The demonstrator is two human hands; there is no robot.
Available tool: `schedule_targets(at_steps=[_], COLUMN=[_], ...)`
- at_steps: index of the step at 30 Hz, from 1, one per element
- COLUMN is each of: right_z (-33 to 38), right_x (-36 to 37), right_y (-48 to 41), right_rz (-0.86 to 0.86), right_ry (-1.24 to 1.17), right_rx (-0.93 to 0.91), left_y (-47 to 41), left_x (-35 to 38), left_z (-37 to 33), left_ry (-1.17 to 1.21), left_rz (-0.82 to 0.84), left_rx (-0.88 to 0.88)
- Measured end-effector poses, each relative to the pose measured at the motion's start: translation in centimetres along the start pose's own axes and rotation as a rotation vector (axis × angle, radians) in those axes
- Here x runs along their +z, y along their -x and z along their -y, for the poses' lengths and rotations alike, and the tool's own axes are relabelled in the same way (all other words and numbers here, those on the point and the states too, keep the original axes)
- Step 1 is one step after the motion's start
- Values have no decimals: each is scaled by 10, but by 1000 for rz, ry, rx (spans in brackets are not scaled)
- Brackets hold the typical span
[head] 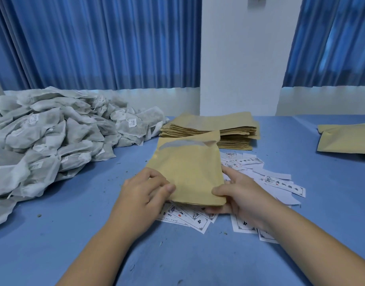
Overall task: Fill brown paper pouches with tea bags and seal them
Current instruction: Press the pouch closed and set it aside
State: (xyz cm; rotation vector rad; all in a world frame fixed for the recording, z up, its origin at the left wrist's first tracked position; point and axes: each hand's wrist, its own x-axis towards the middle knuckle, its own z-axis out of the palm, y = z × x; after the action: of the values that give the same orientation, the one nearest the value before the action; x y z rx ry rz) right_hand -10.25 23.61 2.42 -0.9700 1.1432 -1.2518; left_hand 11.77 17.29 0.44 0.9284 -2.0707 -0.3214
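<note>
Your left hand (pixel 144 195) and right hand (pixel 242 200) each grip the near end of a flat brown paper pouch (pixel 187 170), thumbs on top. It is held over printed white paper labels (pixel 280 182) on the blue table (pixel 74 234). A heap of grey-white tea bags (pixel 49 137) lies to the left.

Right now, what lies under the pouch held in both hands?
Printed paper labels on the blue table stick out from under the pouch at its near and right edges, and fingers of the right hand reach beneath its near edge. Whatever lies under its middle is covered.
</note>
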Motion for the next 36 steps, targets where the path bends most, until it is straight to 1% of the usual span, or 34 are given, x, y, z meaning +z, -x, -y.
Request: schedule_targets(at_steps=[2,4,6,8,10,12,13,15,16,18,21,25,28,29,33,36], right_z=[-1,-1,1,4,7,13,15,23,27,31,34,44,52,53,58,61], right_x=[-1,-2,-3,-6,-11,-18,-22,-33,-41,-59,-88,-128,-163,-173,-207,-230], right_y=[-2,-2,1,4,9,16,18,26,30,40,59,96,128,138,178,207], right_rz=[-20,-19,-8,-21,-47,-74,-88,-141,-175,-254,-345,-481,-574,-603,-665,-678], right_ry=[50,103,104,121,130,113,103,69,33,-14,12,-9,-21,-20,-8,6], right_rx=[-60,-115,-166,-214,-272,-327,-348,-378,-377,-375,-397,-431,-463,-475,-513,-535], left_y=[-1,-2,-6,-9,-12,-17,-21,-33,-39,-51,-64,-73,-80,-81,-80,-81], left_x=[0,1,1,0,-2,-1,0,3,6,17,46,93,128,140,188,220], left_z=[3,7,9,8,4,-3,-6,-20,-29,-46,-79,-132,-163,-174,-225,-261], left_ry=[60,58,60,152,282,517,699,1133,1306,1490,1652,1788,1859,1829,1591,1531], left_rz=[-25,-80,-150,-236,-284,-276,-261,-213,-184,-132,-41,179,276,320,538,606], left_rx=[-71,-134,-206,-313,-430,-569,-655,-826,-898,-960,-952,-977,-944,-924,-831,-827])
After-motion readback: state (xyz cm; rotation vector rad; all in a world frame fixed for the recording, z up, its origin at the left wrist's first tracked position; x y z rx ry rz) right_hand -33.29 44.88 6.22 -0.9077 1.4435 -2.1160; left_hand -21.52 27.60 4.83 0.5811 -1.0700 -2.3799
